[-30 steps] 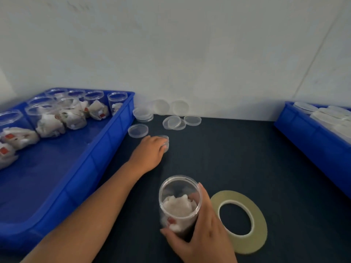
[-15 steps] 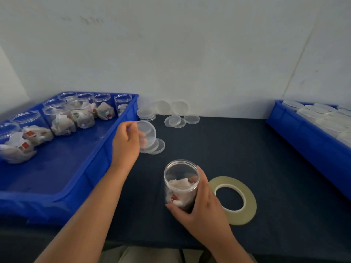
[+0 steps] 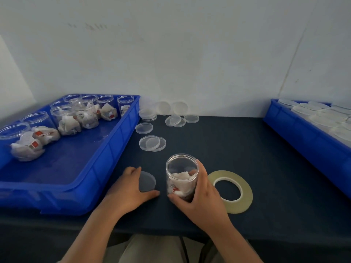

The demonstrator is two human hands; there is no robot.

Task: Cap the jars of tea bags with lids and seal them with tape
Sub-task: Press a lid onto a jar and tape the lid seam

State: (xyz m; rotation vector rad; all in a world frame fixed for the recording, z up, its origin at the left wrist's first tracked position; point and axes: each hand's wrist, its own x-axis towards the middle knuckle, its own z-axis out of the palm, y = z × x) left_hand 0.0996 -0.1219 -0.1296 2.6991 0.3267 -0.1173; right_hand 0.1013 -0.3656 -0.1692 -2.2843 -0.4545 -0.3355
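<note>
A dark table (image 3: 247, 149) is backed by a pale wall (image 3: 171, 54). The jar (image 3: 181, 173) of tea bags (upright, uncapped) is gripped by the right hand (image 3: 201, 194). A lid (image 3: 147, 181) beside it is pinched by the left hand (image 3: 129, 190), with the tape roll (image 3: 230, 190) just right.

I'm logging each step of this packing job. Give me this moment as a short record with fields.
Right hand: grips a clear plastic jar of tea bags, upright, uncapped
Left hand: holds a clear round plastic lid left of the jar
Tape: yellowish flat roll lying on the dark table, right of the jar, untouched
Stage: lid not yet on
</note>
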